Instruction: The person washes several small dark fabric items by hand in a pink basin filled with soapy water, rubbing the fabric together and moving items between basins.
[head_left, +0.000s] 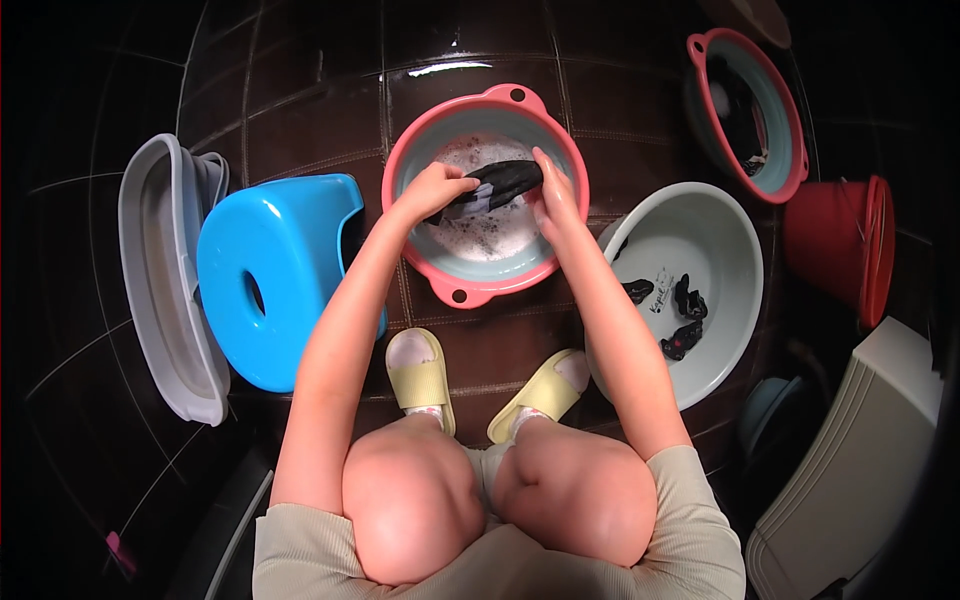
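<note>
A dark, wet black sock (510, 181) with a paler greyish patch is stretched sideways over a pink-rimmed basin (572, 150). My left hand (437, 190) is closed on its left end, thumb on top. At the other end, my right hand (556, 195) holds the sock with the fingers pointing up and partly hidden. Below both hands, foamy water (490, 240) with dark specks lies in the basin.
Right of my arm stands a pale grey basin (740, 250) with several small dark cloth pieces. Farther right are another pink-rimmed basin (697, 75) and a red bucket (835, 240). A blue stool (290, 240) and grey folding tub (190, 300) stand left. Yellow slippers (420, 385) are below.
</note>
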